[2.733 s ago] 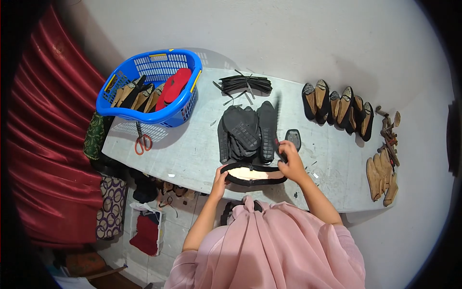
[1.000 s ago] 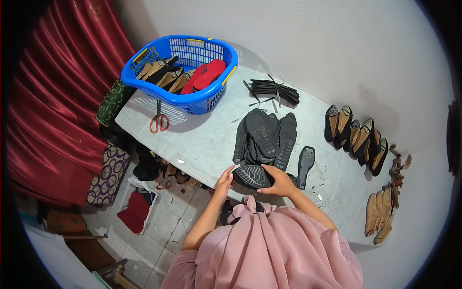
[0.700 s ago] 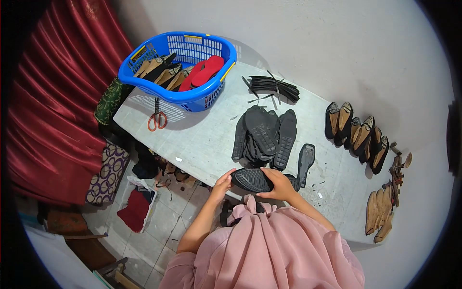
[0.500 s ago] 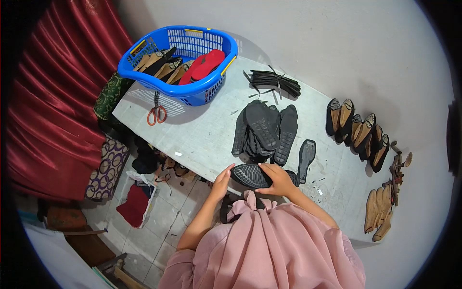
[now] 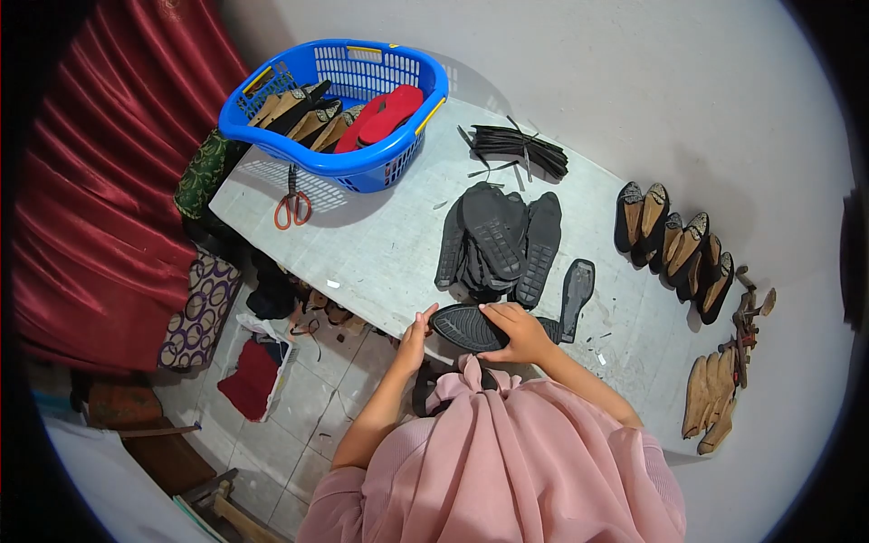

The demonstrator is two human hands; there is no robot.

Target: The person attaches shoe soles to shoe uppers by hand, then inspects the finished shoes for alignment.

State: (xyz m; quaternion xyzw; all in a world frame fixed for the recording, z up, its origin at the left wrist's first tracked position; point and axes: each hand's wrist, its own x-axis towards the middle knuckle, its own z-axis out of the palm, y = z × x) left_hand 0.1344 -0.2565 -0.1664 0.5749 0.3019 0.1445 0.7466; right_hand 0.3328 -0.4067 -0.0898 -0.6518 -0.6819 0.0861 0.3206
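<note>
The right hand (image 5: 522, 333) grasps a black sole (image 5: 469, 328) (ridged side showing) by the tabletop's (image 5: 380, 237) edge; the left hand (image 5: 417, 338), unclenched, perhaps touches the sole's tip.

So we've got both arms reaching out front. Our left forearm (image 5: 373, 418) angles forward and inward, and the left hand (image 5: 415, 338) has its fingers (image 5: 424, 319) pretty much straight, pointing away from us. Our right forearm (image 5: 593, 389) slants in from the other side, with that right hand (image 5: 520, 333) back-up, fingers bent over in a grip, thumb nearer our body. Hands are apart, roughly level.
</note>
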